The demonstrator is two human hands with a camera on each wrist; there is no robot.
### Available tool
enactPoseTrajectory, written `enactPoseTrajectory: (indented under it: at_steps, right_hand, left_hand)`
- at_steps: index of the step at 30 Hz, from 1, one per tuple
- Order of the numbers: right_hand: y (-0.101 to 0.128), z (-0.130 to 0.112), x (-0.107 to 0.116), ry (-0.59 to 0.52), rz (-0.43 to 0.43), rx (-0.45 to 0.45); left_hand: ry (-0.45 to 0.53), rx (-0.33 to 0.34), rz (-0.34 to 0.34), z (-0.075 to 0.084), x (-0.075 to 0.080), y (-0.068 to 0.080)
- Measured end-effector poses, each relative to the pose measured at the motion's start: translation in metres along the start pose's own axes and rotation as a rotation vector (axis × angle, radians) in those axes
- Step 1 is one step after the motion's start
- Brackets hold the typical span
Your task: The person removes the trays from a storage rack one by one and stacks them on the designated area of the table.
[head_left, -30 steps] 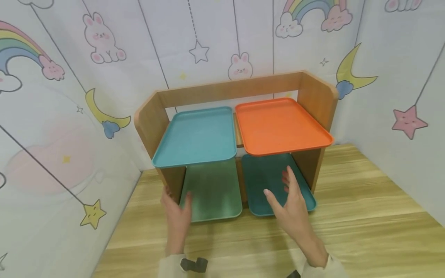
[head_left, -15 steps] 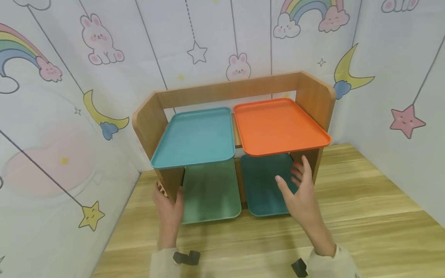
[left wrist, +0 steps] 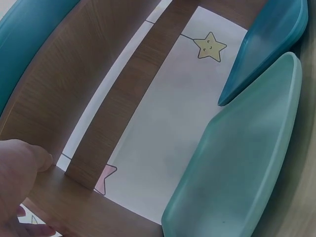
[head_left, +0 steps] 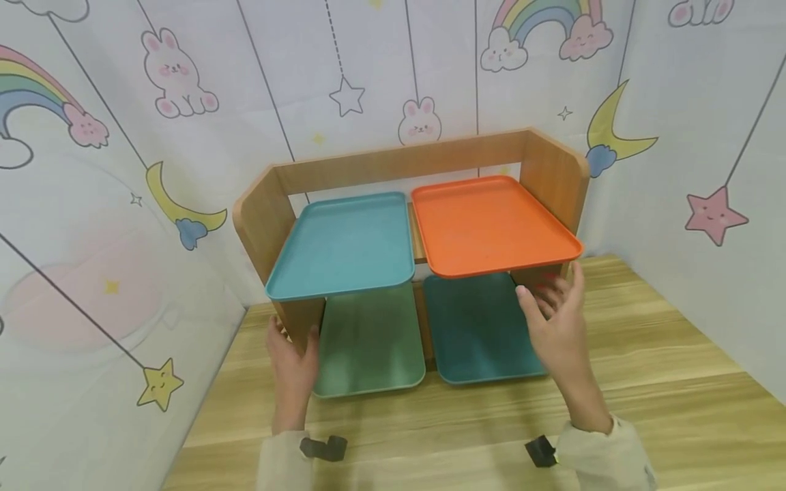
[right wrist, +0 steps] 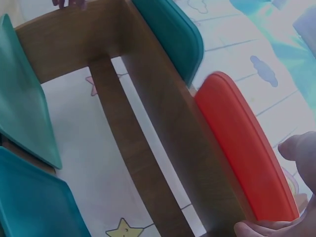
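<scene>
A wooden two-tier shelf [head_left: 399, 162] stands on the table, with a turquoise tray [head_left: 346, 245] and an orange tray [head_left: 491, 225] on its upper level. Below lie a green tray [head_left: 371, 348] and a dark teal tray [head_left: 475, 334]. My left hand [head_left: 291, 368] grips the shelf's left side panel: the thumb [left wrist: 42, 158] lies on the inner face and the fingers pass round the outside. At the right side panel, under the orange tray's front corner, my right hand [head_left: 559, 334] is spread with bent fingers, thumb apart from them.
The shelf stands on a wood-grain table [head_left: 417, 436]. White cloth walls [head_left: 381, 61] printed with rabbits, stars and rainbows rise behind it and on both sides. All the trays stick out past the shelf's front edges.
My left hand has moved left and taken hold of the left side panel. My right hand has moved right, from before the dark teal tray to the right side panel.
</scene>
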State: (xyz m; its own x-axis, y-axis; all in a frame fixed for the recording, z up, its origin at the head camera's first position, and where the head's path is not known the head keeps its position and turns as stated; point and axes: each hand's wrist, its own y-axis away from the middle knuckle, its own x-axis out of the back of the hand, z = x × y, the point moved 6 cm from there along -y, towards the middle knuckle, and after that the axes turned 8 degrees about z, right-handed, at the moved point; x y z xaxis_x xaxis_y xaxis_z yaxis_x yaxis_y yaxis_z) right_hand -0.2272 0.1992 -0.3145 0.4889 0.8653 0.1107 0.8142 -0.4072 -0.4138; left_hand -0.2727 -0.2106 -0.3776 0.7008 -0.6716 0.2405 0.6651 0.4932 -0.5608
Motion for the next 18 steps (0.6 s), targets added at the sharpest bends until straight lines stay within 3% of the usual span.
enactPoseTrajectory:
  at_steps: [6, 11, 18]
  right_hand:
    - [-0.011, -0.001, 0.008, -0.043, -0.007, -0.045]
    - [-0.021, -0.002, 0.013, -0.096, 0.002, -0.138]
    - [-0.031, -0.005, 0.013, -0.27, 0.027, -0.193]
  left_hand:
    - [-0.022, -0.027, -0.007, -0.001, -0.004, -0.004]
    - [-0.038, -0.032, -0.016, 0.001, -0.005, -0.007]
    - [-0.047, -0.032, -0.016, 0.004, -0.008, -0.015]
